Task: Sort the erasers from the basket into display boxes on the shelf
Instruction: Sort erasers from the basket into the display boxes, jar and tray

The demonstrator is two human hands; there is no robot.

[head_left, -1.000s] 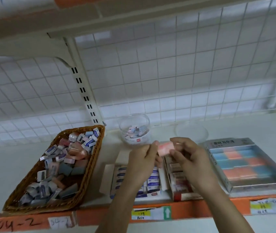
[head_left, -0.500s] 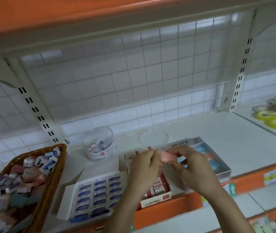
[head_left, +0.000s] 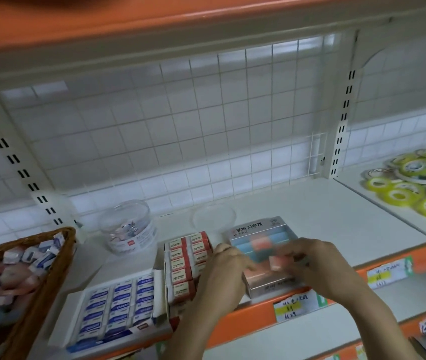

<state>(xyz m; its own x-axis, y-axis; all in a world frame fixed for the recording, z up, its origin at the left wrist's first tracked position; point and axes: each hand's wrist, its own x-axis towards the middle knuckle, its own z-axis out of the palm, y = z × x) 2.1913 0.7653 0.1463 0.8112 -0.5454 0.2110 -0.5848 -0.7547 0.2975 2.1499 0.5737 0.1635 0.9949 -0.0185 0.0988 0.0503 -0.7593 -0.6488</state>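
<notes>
My right hand (head_left: 313,266) pinches a pink eraser (head_left: 276,261) low over the silver display box (head_left: 266,289) of pink and blue erasers. My left hand (head_left: 222,279) hovers just left of that box, fingers loosely curled, holding nothing I can see. A red box of 2B erasers (head_left: 183,263) sits to the left of my hands, and a white box of blue-labelled erasers (head_left: 113,307) lies further left. The wicker basket (head_left: 38,281) full of mixed erasers stands at the far left.
A clear round tub (head_left: 128,229) holding small erasers and its clear lid (head_left: 214,216) stand behind the boxes. Yellow-green tape rolls (head_left: 414,185) are piled on the neighbouring shelf at right. An orange shelf edge (head_left: 253,318) with price labels runs along the front.
The view has swung right, pushing the basket to the left edge. My right hand carried the pink eraser rightward and down over the silver box, and my left hand let go of it.
</notes>
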